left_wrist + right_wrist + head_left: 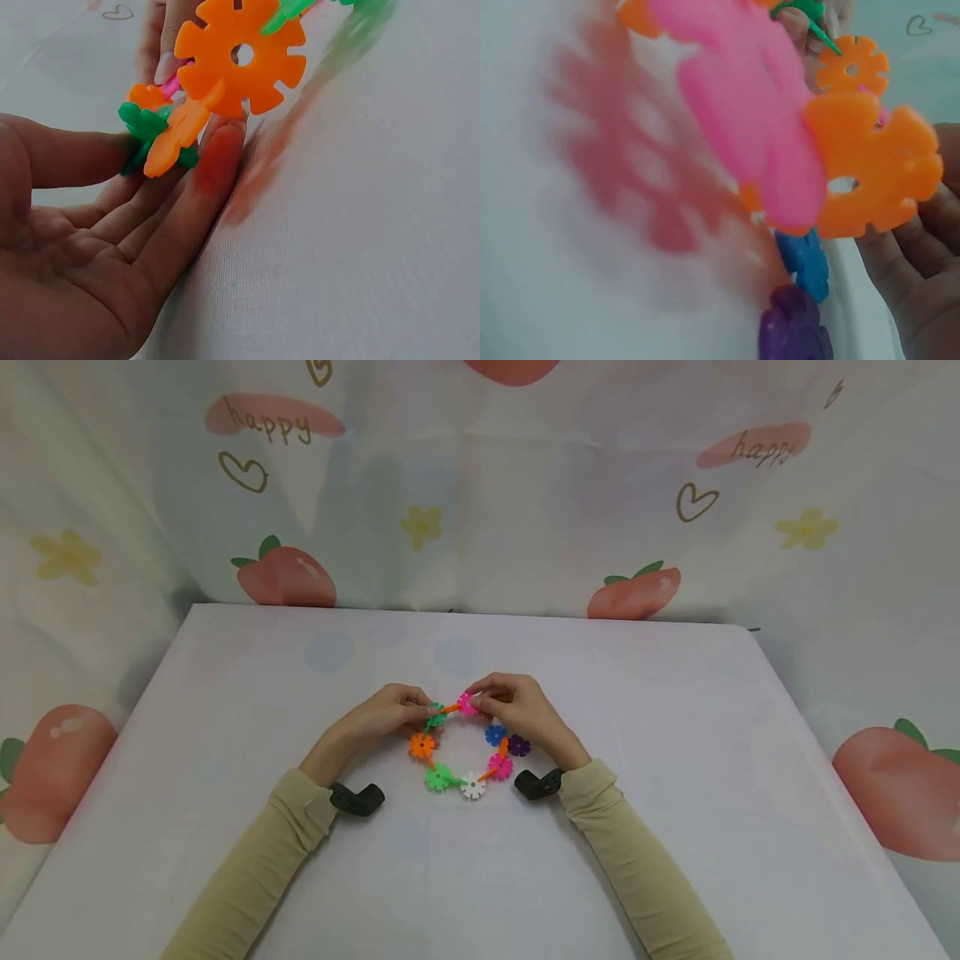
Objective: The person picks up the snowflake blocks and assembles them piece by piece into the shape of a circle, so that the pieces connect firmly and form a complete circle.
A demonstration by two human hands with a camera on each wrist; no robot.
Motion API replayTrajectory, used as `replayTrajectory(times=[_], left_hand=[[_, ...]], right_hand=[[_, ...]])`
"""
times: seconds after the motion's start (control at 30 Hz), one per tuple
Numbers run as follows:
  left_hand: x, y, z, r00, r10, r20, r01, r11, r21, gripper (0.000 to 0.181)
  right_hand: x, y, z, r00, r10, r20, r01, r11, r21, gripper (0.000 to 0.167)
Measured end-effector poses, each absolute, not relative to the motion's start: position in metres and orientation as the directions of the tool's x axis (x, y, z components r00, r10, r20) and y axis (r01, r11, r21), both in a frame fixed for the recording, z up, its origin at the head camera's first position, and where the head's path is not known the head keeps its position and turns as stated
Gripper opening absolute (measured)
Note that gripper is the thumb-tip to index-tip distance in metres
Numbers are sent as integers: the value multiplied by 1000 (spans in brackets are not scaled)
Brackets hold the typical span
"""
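A loop of colourful notched plastic discs, linked edge to edge, lies between both hands. My left hand [384, 712] pinches a dark green disc [138, 126] at the loop's upper left, thumb on one side and fingers on the other. With thumb and fingers, my right hand [522, 703] holds a bright pink disc [466, 703] at the top. An orange disc edge joins these two. Round the loop follow an orange disc [422, 746], a light green disc [438, 777], a white disc [472, 788], another pink disc [500, 767], a purple disc [519, 745] and a blue disc [495, 735]. Whether blue joins the top is hidden.
The loop is over a white-covered table [225, 710]. A black wrist device [357, 800] sits at the left cuff, and a second black device [538, 784] at the right cuff. A patterned curtain [517, 527] hangs behind the table's far edge.
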State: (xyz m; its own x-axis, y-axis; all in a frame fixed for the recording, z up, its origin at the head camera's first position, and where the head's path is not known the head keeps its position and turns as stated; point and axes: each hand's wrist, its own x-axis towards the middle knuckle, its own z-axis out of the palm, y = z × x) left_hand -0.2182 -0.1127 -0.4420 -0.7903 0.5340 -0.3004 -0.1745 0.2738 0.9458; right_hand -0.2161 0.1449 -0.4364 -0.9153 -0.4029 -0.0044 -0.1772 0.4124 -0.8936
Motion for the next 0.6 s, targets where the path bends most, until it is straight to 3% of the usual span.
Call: replayTrajectory(times=[0.3,0.6], left_hand=[[-217,-108,-441,-810,495,-314,-192,282,940,15],[-216,-108,-440,-792,536,-292,-172,263,949,16]], right_hand=[[-215,142,-438,-922,-388,-1,-161,385,-909,16],[-216,145,-446,-910,-415,-21,-133,338,-932,18]])
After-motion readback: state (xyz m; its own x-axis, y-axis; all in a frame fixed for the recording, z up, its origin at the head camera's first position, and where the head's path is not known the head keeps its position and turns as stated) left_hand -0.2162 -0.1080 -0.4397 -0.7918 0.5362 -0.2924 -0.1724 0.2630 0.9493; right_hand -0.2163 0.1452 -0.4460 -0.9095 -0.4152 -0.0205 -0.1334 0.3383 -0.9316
